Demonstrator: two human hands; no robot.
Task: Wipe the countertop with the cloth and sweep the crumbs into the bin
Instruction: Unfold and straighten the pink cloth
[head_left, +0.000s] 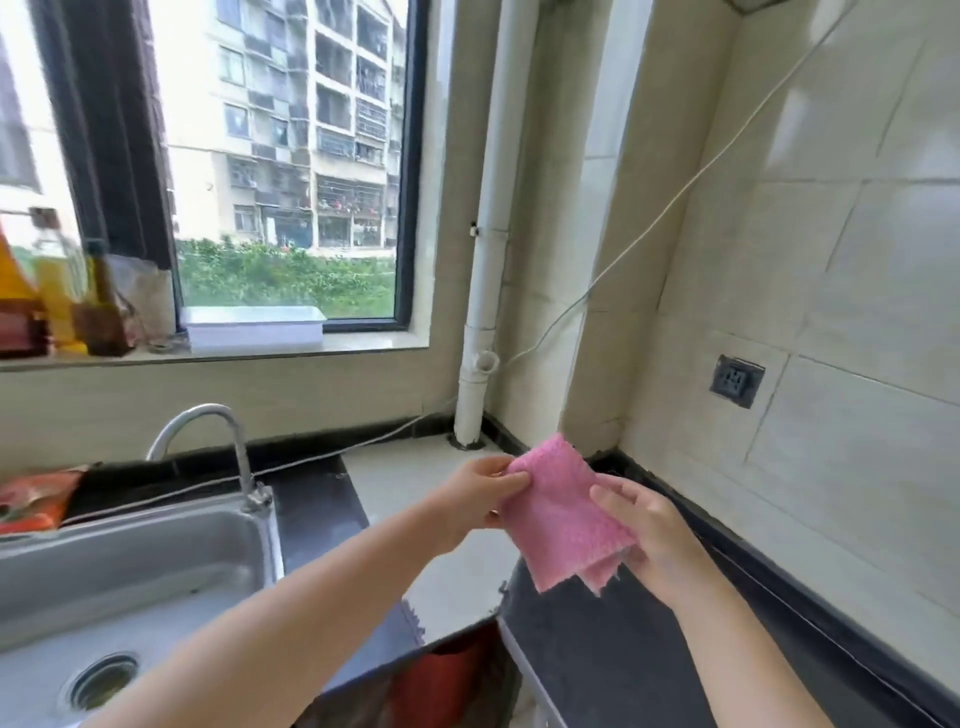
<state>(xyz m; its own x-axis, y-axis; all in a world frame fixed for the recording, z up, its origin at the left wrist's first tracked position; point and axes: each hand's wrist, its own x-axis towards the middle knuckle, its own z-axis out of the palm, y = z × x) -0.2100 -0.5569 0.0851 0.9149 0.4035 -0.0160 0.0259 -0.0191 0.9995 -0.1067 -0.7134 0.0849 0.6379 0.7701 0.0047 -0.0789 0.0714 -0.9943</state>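
Note:
A folded pink cloth (563, 514) hangs in the air above the countertop (410, 478), held between both hands. My left hand (480, 499) pinches its upper left edge with thumb and fingers. My right hand (649, 535) grips its lower right side, fingers curled under the fabric. The cloth's frayed lower corner hangs free above the counter's dark section (597, 639). Below the counter's front edge a red bin (441, 675) shows in part. No crumbs are visible on the pale surface.
A steel sink (130, 571) with a curved tap (228, 447) lies at the left. Bottles (62, 291) and a white box (254, 327) stand on the window sill. A white pipe (480, 312) and a cord run along the corner; a wall socket (736, 380) is at right.

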